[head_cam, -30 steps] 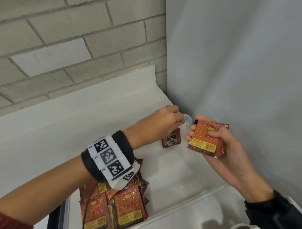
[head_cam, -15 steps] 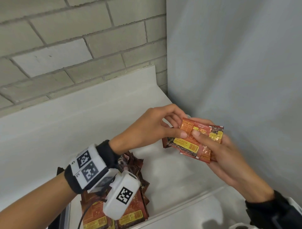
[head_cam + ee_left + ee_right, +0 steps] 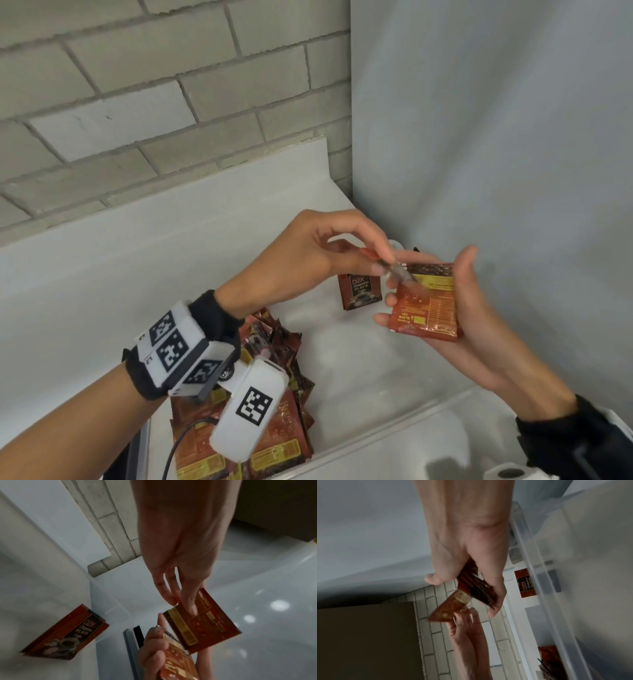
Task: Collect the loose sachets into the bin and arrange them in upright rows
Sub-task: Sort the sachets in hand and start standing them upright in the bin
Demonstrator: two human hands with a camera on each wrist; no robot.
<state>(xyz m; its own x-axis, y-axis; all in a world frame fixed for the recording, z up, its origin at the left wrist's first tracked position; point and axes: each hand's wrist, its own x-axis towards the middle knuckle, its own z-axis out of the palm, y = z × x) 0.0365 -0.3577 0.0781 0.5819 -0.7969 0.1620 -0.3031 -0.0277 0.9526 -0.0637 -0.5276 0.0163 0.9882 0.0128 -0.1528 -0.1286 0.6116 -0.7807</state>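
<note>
Sachets fill both hands above the bin [image 3: 394,442]; right hand [image 3: 455,308] clasps a stack [image 3: 426,305] (count unclear), left hand [image 3: 308,253] pinches one blurred sachet [image 3: 394,269] against it; a pile [image 3: 274,428] inside the bin lies half-hidden behind the wrist camera [image 3: 248,411]; one sachet [image 3: 359,291] leans on its far wall.

A pale painted brick wall [image 3: 137,102] fills my view ahead. A smooth grey panel [image 3: 496,137] meets the wall at a corner on its right, and a white ledge [image 3: 144,219] runs along the wall's base.
</note>
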